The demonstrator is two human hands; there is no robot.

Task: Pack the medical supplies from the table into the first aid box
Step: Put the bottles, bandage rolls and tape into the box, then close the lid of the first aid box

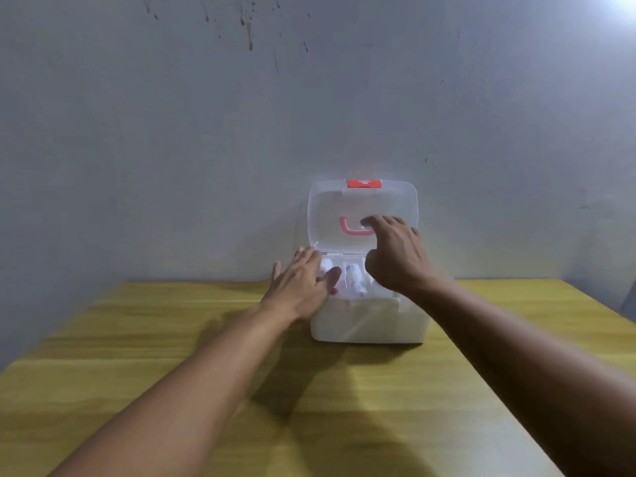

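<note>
No readable words, brands or numbers anywhere. Only one sign: a small white cross, blurred, on the red latch point(364, 183) at the top edge of the raised clear lid point(327, 215) of the first aid box point(368, 325). Faint dark specks on a white roll point(354, 280) inside, too blurred to read.

First aid box point(368, 321) at the desk's point(172, 356) far edge, lid point(330, 215) raised behind, supplies point(354, 280) inside

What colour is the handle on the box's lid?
The handle is pinkish red, seen through the clear lid. It shows in the head view.
</note>
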